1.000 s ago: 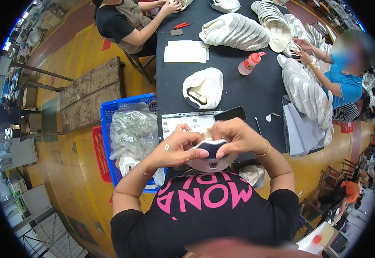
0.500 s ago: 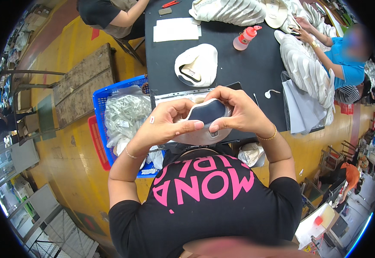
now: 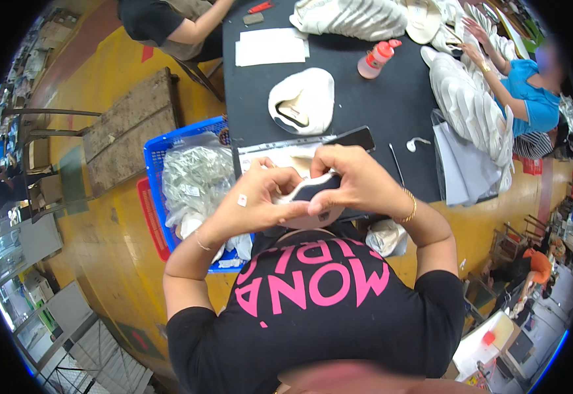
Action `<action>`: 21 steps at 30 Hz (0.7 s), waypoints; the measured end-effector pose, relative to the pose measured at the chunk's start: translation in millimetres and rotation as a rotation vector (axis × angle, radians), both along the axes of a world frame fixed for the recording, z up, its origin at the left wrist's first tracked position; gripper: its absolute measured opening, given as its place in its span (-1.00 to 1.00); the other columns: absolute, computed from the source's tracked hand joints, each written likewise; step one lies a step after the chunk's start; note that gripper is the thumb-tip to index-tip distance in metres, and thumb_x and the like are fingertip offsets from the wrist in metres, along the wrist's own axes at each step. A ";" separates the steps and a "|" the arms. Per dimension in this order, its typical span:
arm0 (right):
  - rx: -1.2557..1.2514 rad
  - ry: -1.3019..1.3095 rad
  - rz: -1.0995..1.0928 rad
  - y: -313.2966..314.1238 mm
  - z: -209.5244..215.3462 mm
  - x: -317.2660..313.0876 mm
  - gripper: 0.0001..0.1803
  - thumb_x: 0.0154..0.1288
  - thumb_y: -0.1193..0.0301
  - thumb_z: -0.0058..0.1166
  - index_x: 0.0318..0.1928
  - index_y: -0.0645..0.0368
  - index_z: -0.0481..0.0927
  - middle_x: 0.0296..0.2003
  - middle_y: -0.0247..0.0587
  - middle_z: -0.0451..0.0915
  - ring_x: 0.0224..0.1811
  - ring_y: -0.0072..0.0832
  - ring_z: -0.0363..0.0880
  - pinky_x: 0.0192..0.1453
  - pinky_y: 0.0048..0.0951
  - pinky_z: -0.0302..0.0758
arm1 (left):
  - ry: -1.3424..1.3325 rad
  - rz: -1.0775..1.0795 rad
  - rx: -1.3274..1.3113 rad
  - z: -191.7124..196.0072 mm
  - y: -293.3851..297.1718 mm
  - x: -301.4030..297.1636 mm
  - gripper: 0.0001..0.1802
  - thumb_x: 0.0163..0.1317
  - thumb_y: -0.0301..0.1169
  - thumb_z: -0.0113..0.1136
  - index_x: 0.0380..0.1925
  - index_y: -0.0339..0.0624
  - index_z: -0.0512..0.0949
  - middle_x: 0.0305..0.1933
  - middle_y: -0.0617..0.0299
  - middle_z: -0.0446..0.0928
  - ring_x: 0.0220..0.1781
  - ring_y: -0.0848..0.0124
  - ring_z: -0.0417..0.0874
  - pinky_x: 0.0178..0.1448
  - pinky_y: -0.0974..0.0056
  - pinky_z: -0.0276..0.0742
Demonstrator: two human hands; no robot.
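Observation:
Close in front of my chest, a white cap (image 3: 311,191) with a dark navy panel on its inner side is held in both hands. My left hand (image 3: 255,199) closes on its left side, thumb along the near edge and fingers curled behind. On the opposite side my right hand (image 3: 351,178) pinches the rim, its thumb tip meeting the left thumb. Between the hands the panel is bent into a narrow band. The hands cover much of the cap. Beyond them, another white cap (image 3: 301,98) lies on the black table with its opening towards me.
A phone (image 3: 355,138), an earphone (image 3: 418,142) and a pink-capped bottle (image 3: 377,60) lie or stand on the black table (image 3: 365,105). Stacked white caps (image 3: 460,98) line its right side, near a person in blue. A blue basket (image 3: 152,155) holds plastic bags at left.
My hands have drawn the cap's panel narrower, and my thumbs now meet. More of the phone shows behind my right hand. The person in blue has raised a hand from the caps.

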State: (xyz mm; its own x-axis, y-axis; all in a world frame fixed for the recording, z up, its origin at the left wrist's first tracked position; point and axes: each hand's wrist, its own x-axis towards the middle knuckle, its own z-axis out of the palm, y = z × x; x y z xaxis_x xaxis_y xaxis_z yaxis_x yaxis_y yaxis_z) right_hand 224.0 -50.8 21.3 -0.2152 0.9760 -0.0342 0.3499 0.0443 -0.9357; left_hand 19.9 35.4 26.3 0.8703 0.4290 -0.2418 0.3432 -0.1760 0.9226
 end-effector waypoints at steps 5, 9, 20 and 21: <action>0.111 -0.060 -0.095 -0.3 -6.4 -11.7 -0.55 -0.01 0.13 0.39 -0.50 0.22 0.46 -0.56 -0.17 0.49 -0.49 -0.29 0.46 -0.36 -0.38 0.38 | 0.039 0.011 0.068 -3.5 -7.4 1.1 -0.70 -0.08 -0.18 0.47 -0.48 -0.11 0.62 -0.49 0.31 0.49 -0.17 0.35 0.27 -0.01 0.23 0.24; 0.074 0.035 -0.085 -4.1 -10.7 -11.5 -0.64 0.08 0.21 0.35 -0.48 0.21 0.50 -0.54 -0.25 0.53 -0.48 -0.42 0.47 -0.34 -0.44 0.40 | -0.019 0.023 0.024 -10.6 -7.9 -1.6 -0.73 -0.03 -0.20 0.45 -0.48 -0.10 0.61 -0.49 0.34 0.52 -0.13 0.36 0.28 0.11 0.20 0.15; -0.174 0.385 0.031 -10.3 -16.1 -1.4 -0.76 0.25 0.31 0.22 -0.30 0.25 0.58 -0.44 -0.27 0.59 -0.38 -0.61 0.48 -0.28 -0.51 0.42 | -0.143 -0.013 -0.313 -26.2 -0.1 -7.4 -0.68 -0.01 -0.15 0.45 -0.45 -0.13 0.58 -0.45 0.28 0.54 0.00 0.35 0.35 0.38 0.14 -0.05; -0.152 0.363 0.039 -10.6 -14.7 0.7 -0.74 0.24 0.28 0.23 -0.29 0.25 0.59 -0.43 -0.26 0.59 -0.39 -0.60 0.49 -0.27 -0.51 0.42 | -0.116 -0.029 -0.304 -26.1 0.4 -7.8 -0.67 -0.01 -0.15 0.45 -0.45 -0.14 0.58 -0.44 0.27 0.54 -0.01 0.35 0.35 0.37 0.15 -0.05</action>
